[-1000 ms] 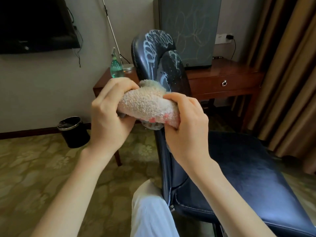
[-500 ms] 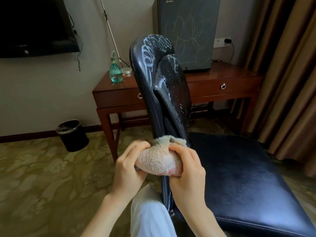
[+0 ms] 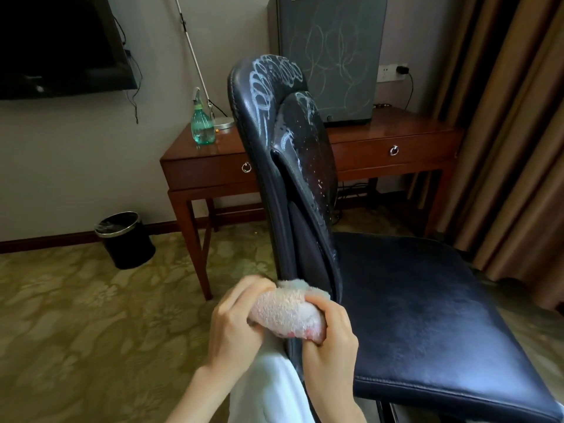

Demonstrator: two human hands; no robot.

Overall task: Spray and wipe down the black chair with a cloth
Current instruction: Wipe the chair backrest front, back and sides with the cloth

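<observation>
Far left, high on the wall: flat-screen TV, dark glossy panel, thin cables hanging off its right edge.

Below it on the floor: round black waste bin with a metal rim and a clear liner. It stands on the carpet, olive with a pale floral pattern and short pile.

Wooden desk: reddish-brown, polished, square legs, ring pulls on the drawers. A spray bottle stands upright on its left end, translucent green plastic with a pale trigger head, well apart from the hands. A thin metal pole leans against the wall behind it.

Low centre: left hand, fingers curled into one end of the cloth. The cloth is a nubby terry towel, pale pinkish-beige, bunched into a thick roll. Right hand clamps the other end, thumb over the top. The hands are close together with the cloth between them, pressed at the lower edge of the backrest. A white trouser leg shows under them.

Black chair: leather-like upholstery with a fine grain and stitched, piped seams. The backrest is tall and rounded, with white looping scribbles across its top and wet droplets glinting on the raised pad. The seat is broad and flat with a soft sheen.

On the desk behind it: mini fridge, grey matte door with faint looping scrawls.

Far right: curtains, tan, in heavy vertical folds.
</observation>
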